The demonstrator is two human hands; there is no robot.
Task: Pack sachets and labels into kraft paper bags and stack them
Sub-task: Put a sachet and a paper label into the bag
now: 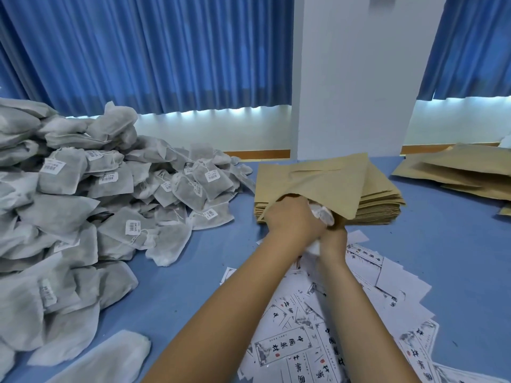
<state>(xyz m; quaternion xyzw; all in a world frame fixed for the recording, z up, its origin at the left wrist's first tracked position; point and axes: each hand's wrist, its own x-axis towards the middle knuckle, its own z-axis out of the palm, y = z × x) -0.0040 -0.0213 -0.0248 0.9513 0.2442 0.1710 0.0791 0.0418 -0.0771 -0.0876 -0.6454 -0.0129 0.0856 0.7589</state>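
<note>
A kraft paper bag is lifted at an angle over a stack of flat kraft bags in the middle of the blue table. My left hand grips the bag's open mouth. White sachet material shows inside the opening. My right hand sits just below the mouth, its fingers hidden behind the left hand and the bag. Printed white labels lie scattered under my forearms. A big heap of grey sachets with barcode tags fills the left side.
Kraft bags lie piled at the far right of the table. Blue curtains and a white pillar stand behind the table. Bare blue tabletop shows between the sachet heap and the labels.
</note>
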